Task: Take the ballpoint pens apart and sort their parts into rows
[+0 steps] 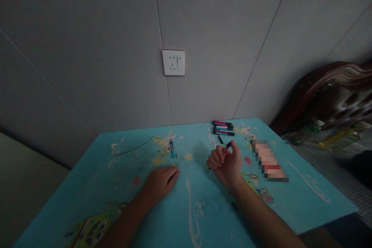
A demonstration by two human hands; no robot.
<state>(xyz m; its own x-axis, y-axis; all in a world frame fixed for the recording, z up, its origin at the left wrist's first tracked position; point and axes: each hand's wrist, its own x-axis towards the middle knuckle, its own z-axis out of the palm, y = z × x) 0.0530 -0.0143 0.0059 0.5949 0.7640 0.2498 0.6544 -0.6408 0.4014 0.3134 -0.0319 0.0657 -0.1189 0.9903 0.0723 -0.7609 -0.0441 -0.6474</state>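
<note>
"Filling the view above the table [213, 221] — is that all wall?"

"Grey panelled wall [116, 66], yes. The blue tabletop's back edge runs along it."

"And the other edges?"

"Left and right, they slant outward toward the viewer. Beyond the right edge stands dark padded furniture [343, 97]."

"Where are the hands?"

"Both well inside the edges. The left hand [161, 182] rests on the tabletop, loosely curled; I can't tell whether it holds anything. The right hand [226, 164] has its fingers closed round a pen [227, 147]. Printed tabletop stretches between them — room to shift sideways."

"What borders the right hand?"

"On its outer side, a pixelated oblong item [269, 161] near the table's right edge. Past the fingers, a row of pens [223, 128] lies close to the back edge."

"And the small pieces?"

"A slim blue piece [172, 151] lies past the left hand. A short black piece [220, 139] sits between the row and the right hand. Smallest is a dark bit [176, 155] just beside the blue one."
</note>
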